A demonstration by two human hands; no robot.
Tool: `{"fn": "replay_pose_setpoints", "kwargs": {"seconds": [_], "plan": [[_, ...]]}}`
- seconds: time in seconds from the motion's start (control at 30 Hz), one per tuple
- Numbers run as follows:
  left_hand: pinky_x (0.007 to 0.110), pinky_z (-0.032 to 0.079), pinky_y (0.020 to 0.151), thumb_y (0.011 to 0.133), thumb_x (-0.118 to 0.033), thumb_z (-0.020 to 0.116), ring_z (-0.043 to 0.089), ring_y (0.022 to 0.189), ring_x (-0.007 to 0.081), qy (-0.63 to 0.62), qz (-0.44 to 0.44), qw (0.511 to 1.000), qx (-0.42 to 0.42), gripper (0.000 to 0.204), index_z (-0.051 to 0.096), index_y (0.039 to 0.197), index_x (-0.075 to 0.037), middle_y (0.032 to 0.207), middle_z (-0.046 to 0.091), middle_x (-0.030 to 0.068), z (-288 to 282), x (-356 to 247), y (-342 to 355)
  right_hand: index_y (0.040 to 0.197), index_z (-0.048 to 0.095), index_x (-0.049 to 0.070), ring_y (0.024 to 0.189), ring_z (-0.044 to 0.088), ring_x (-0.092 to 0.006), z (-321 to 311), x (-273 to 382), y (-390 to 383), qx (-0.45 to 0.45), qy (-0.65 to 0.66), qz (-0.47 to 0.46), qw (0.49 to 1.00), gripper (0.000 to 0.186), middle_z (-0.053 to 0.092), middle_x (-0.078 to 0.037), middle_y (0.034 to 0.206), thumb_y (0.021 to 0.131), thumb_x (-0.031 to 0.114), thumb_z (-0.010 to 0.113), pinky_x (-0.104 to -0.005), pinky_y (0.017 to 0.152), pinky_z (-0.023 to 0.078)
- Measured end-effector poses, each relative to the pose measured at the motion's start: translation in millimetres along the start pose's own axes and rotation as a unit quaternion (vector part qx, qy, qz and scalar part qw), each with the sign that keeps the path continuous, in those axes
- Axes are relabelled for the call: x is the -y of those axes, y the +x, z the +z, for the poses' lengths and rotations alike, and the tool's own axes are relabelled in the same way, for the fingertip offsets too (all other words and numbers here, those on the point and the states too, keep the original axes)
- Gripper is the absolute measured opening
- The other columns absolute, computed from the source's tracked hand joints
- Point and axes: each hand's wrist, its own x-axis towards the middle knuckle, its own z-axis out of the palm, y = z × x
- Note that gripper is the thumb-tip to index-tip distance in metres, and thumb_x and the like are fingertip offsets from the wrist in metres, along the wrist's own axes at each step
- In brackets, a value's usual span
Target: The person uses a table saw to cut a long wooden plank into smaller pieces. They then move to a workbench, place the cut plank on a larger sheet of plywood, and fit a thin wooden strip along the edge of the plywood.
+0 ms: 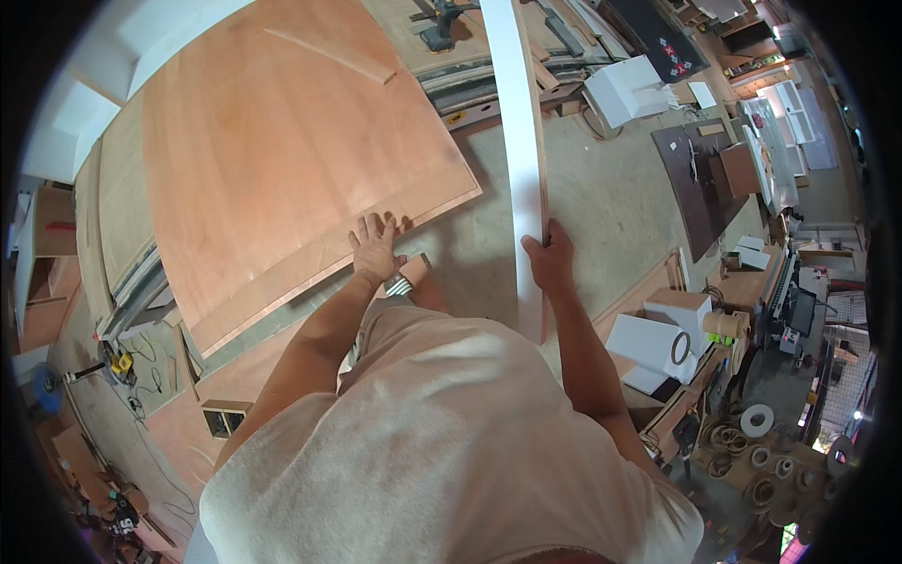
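Note:
A large reddish plywood panel [272,141] lies on the bench at the left, with a narrow wooden strip [329,54] on top. My left hand [376,249] rests on the panel's near edge, its fingers spread. At my right side, my right hand [552,258] is closed around the edge of a long white board [512,113]. Its thumb lies on the white face, while the other fingers are hidden behind. The board runs from beside my body to the far edge of the view, apart from the panel.
A cordless drill [438,36] stands on the far bench. Dark brown board [683,179] lies on the floor at the right. White boxes [648,343] and tape rolls [756,420] are at the lower right. A yellow power tool [120,365] and cables lie at the left.

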Motion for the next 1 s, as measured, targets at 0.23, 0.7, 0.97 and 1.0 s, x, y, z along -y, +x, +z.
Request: {"fn": "replay_pose_setpoints", "kwargs": {"seconds": [0.23,0.7,0.97,1.0], "plan": [[0.067,0.022,0.119,0.079,-0.049,0.082,0.013,0.154,0.0467,0.034,-0.044,0.997,0.062,0.105,0.023,0.161,-0.022,0.166,0.018,0.0221,9,-40,32,0.103,0.065,0.0,0.089,0.068,-0.0375,24,-12,68,0.03,-0.069,0.022,0.997,0.027,0.069,-0.021,0.093,0.082,0.016,0.07,-0.0451,0.079,0.053],[0.069,0.031,0.107,0.068,-0.036,0.09,0.025,0.145,0.0466,0.068,-0.199,0.976,-0.063,0.093,0.043,0.147,-0.023,0.152,0.032,0.0178,85,-62,70,0.101,0.06,0.001,0.104,0.065,-0.0444,140,-85,270,0.105,-0.118,-0.013,0.987,0.027,0.068,-0.025,0.108,0.083,0.02,0.067,-0.0508,0.09,0.051],[0.073,0.03,0.108,0.068,-0.034,0.09,0.028,0.143,0.0494,0.076,-0.235,0.965,-0.086,0.088,0.048,0.144,-0.021,0.149,0.034,0.0198,95,-67,81,0.111,0.061,-0.002,0.112,0.064,-0.0426,201,-81,328,0.136,-0.114,-0.041,0.983,0.031,0.063,-0.026,0.119,0.084,0.012,0.065,-0.0476,0.096,0.053],[0.073,0.03,0.108,0.068,-0.034,0.09,0.028,0.143,0.0496,0.074,-0.232,0.966,-0.088,0.087,0.049,0.143,-0.02,0.149,0.034,0.02,97,-67,82,0.111,0.061,-0.003,0.112,0.064,-0.0423,209,-83,334,0.141,-0.11,-0.051,0.983,0.03,0.063,-0.026,0.12,0.084,0.011,0.064,-0.0474,0.097,0.053]]}}
